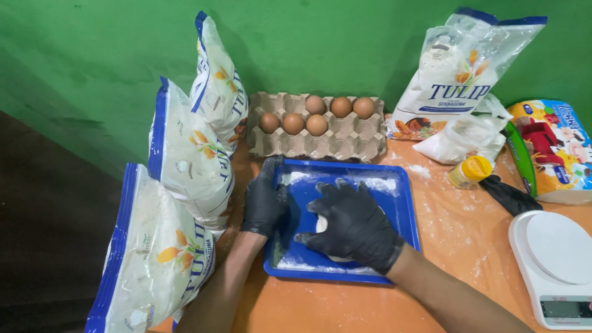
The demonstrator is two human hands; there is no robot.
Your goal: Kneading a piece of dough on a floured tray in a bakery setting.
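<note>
A blue rectangular tray (401, 209) dusted with white flour lies on the orange table in front of me. My right hand (351, 225), in a black glove, presses flat on a white lump of dough (320, 224) in the tray; most of the dough is hidden under the palm. My left hand (265, 197), also in a black glove, grips the tray's left rim with fingers curled over the edge.
A cardboard egg carton (345, 139) with several brown eggs stands behind the tray. Three flour bags (185, 154) line the left side, another bag (456, 74) stands at the back right. A small yellow-capped jar (470, 171), a spare black glove (509, 196), a colourful box (555, 148) and a white scale (555, 259) sit right.
</note>
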